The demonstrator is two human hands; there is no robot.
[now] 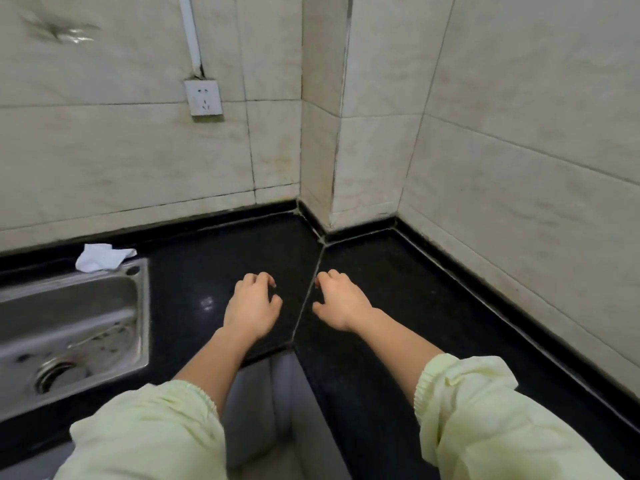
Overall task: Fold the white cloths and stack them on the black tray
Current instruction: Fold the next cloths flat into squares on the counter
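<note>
Left hand [251, 304]: bare, palm down, fingers loosely bent with the thumb held apart from them, holding nothing; the fingertips are at the surface of the glossy black stone countertop [381, 289], though actual contact cannot be confirmed. Right hand [341, 301]: bare, palm down, same loose bend, thumb spread, holding nothing. The two hands sit near each other, one on either side of the pale diagonal seam [307, 299] that crosses the countertop's corner. Pale yellow-green sleeves with gathered cuffs, left [149, 427] and right [485, 410], are pushed up the forearms. Crumpled white cloth [100, 258]: one piece, unfolded, lying on the countertop at the far right corner of the stainless steel sink [142, 306], its near edge overlapping the sink's rim, close to the wall base, well apart from both hands. Round metal drain [57, 374] sits in the sink's bowl. Cream marbled wall tiles [121, 150] back the counter. A white wall socket [203, 98] is fixed to them, with a white cable conduit [190, 29] rising from it.
</note>
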